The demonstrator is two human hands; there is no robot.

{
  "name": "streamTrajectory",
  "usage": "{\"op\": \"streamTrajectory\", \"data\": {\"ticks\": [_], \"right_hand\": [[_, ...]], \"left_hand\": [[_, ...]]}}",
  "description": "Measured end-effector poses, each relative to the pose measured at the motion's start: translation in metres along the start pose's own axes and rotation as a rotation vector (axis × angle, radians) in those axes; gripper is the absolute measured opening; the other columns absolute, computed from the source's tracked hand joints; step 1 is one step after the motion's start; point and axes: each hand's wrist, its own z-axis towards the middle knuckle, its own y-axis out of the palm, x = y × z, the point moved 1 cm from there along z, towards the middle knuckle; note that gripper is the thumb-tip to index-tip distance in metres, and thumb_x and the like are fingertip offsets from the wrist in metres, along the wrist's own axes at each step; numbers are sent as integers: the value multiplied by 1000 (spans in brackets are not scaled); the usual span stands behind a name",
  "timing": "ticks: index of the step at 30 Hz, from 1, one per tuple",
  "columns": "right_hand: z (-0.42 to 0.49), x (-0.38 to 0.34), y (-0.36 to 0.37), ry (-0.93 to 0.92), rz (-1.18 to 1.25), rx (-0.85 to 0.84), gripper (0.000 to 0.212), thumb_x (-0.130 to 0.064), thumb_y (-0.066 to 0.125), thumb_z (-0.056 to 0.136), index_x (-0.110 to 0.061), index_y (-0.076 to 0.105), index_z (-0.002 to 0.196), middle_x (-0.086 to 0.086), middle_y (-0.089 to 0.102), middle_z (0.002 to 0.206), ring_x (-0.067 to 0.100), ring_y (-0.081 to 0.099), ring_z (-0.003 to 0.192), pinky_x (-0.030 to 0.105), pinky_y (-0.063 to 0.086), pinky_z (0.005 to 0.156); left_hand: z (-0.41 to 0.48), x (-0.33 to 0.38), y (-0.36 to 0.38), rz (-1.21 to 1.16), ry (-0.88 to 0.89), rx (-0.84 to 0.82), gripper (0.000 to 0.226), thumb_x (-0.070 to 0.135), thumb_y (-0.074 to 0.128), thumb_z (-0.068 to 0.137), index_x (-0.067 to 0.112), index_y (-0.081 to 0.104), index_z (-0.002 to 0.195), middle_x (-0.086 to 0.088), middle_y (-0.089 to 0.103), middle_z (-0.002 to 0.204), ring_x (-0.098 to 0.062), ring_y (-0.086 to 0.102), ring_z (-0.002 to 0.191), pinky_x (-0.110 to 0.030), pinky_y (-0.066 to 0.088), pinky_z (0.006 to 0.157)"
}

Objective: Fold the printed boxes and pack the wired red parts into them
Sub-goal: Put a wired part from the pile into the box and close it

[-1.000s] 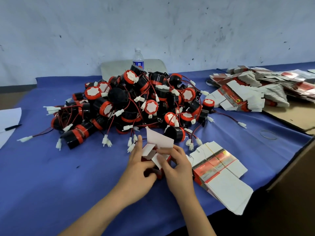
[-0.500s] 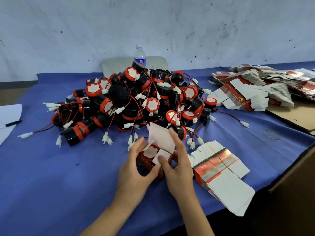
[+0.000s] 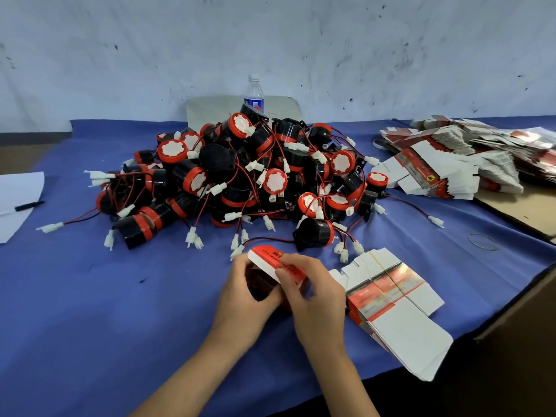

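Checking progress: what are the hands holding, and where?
Both hold the red printed box: left hand grips its left side, right hand grips over its top.

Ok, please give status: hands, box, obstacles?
Left hand and right hand grip the small red printed cardboard box, top flap down. Banded stack of flat boxes beside right hand, nothing blocking.

I'm looking across at a pale wall [image 3: 270, 40], and it's showing dark scuffs and specks all over. Soft, even light is falling on the blue-clothed table [image 3: 75, 311] in front of me. Behind its far edge a grey chair back [image 3: 210, 111] is peeking up, and brown floor [image 3: 21, 155] is showing at the left, below a dark skirting strip [image 3: 33, 135].
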Motion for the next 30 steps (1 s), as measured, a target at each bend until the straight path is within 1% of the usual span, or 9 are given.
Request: {"op": "streamTrajectory", "data": {"ticks": [2, 4, 9, 12, 15, 17, 20, 25, 30], "right_hand": [[0, 2, -1, -112, -93, -11, 13, -14, 67, 82, -13, 73, 94, -10, 69, 99, -1, 60, 100, 15, 48, 83], [-1, 3, -3, -206, -179, -44, 14, -12, 68, 81, -11, 75, 93, -2, 72, 101, 11, 64, 106, 24, 51, 87], [0, 5, -11, -331, -267, -102, 15, -11, 73, 78, -8, 77, 92, 3, 74, 100, 24, 67, 105, 41, 59, 76], [0, 7, -15, -324, -247, -143, 16, -10, 73, 77, -8, 76, 92, 3, 73, 103, 23, 66, 108, 45, 58, 77], [0, 9, -16, -302, -228, -143, 14, -5, 73, 76, -7, 76, 90, 3, 73, 104, 22, 65, 109, 42, 58, 77], [0, 10, -17, -295, -216, -139, 13, -5, 73, 77, -7, 75, 89, 3, 72, 104, 21, 65, 109, 40, 58, 77], [-2, 11, -17, -283, -195, -135, 12, -6, 71, 78, -7, 75, 90, 3, 71, 105, 20, 64, 111, 39, 57, 80], [-2, 11, -18, -231, -119, -199, 11, -10, 71, 81, -7, 75, 90, 1, 70, 108, 19, 60, 116, 47, 53, 89], [1, 13, -24, -258, -179, -273, 14, -5, 73, 79, -8, 76, 93, 1, 71, 109, 22, 59, 119, 50, 51, 94]], "left_hand": [[1, -5, -4, -85, -23, 0, 53, -2, 68, 82, 34, 44, 113, 29, 59, 111, 7, 58, 104, -8, 45, 81], [2, -6, -6, -142, -39, -30, 57, -14, 53, 86, 32, 45, 119, 22, 59, 117, 1, 57, 110, -15, 46, 89], [2, -4, -10, -124, -3, -4, 36, -6, 49, 94, 23, 67, 106, 18, 68, 110, 2, 58, 111, -10, 44, 89], [3, -5, -10, -93, -4, 14, 37, -3, 51, 95, 28, 70, 101, 17, 69, 110, 2, 59, 111, -12, 45, 91], [4, -6, -10, -67, -12, 20, 36, 1, 56, 94, 33, 69, 105, 18, 70, 108, 2, 61, 107, -11, 46, 86], [4, -7, -11, -78, -17, 30, 34, 2, 59, 93, 31, 67, 108, 18, 70, 107, 2, 62, 105, -10, 47, 84], [4, -6, -10, -53, -1, 48, 32, -1, 59, 92, 27, 69, 101, 18, 71, 104, 1, 63, 103, -8, 46, 81], [2, -6, -14, -11, 3, 79, 31, -2, 61, 90, 25, 75, 99, 20, 64, 117, 18, 56, 103, -1, 42, 80], [2, -5, -23, 174, 122, 47, 39, -2, 67, 85, 33, 72, 102, 17, 63, 119, 22, 52, 106, 0, 40, 83]]}}
